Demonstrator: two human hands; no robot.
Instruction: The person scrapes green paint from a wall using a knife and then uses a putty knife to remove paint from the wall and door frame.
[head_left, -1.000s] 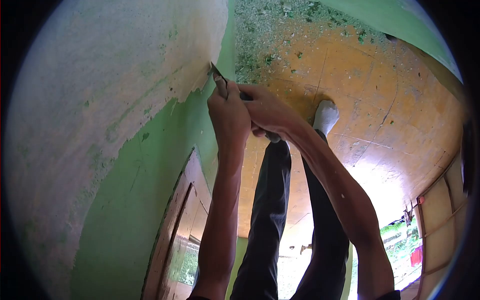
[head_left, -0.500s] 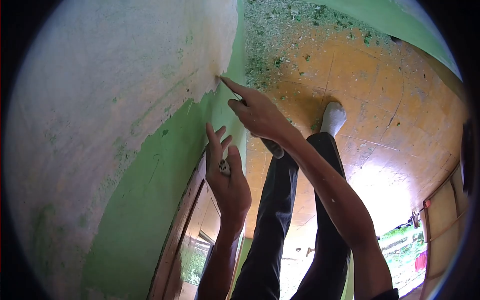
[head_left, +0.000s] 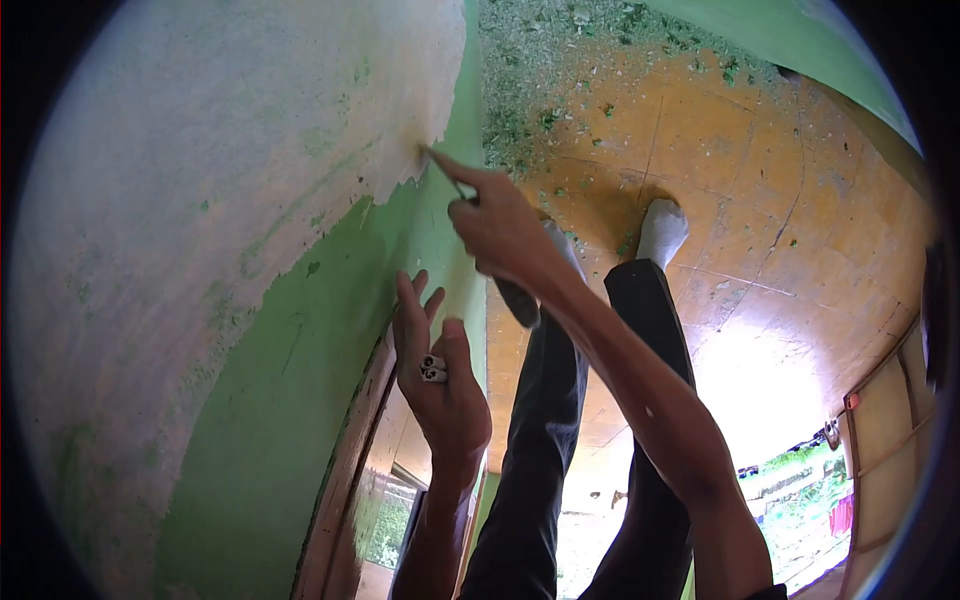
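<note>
Head view, looking down along a wall.

**Right hand** [head_left: 500,230]: clenched around a scraper [head_left: 517,300]. The index finger lies straight along the blade and the other fingers are curled over the tool. The dark handle juts out below the palm. The blade tip touches the wall just where bare plaster [head_left: 220,150] meets green paint [head_left: 270,400].

**Left hand** [head_left: 440,385]: released, its fingers stretched out and slightly spread, lower than the right hand and apart from it. The fingertips lie at or just beside the painted surface; whether they touch cannot be told. A small white piece [head_left: 432,368] sits lodged between two fingers near the knuckles; what it is cannot be told.

**Surroundings:** A wooden door frame [head_left: 350,450] runs below the left hand. Legs in dark trousers [head_left: 530,450] end in a white sock [head_left: 662,228] on the orange floor [head_left: 780,200]. Green flakes [head_left: 520,60] lie thickly at the foot of the wall. A bright doorway opens at lower right.
</note>
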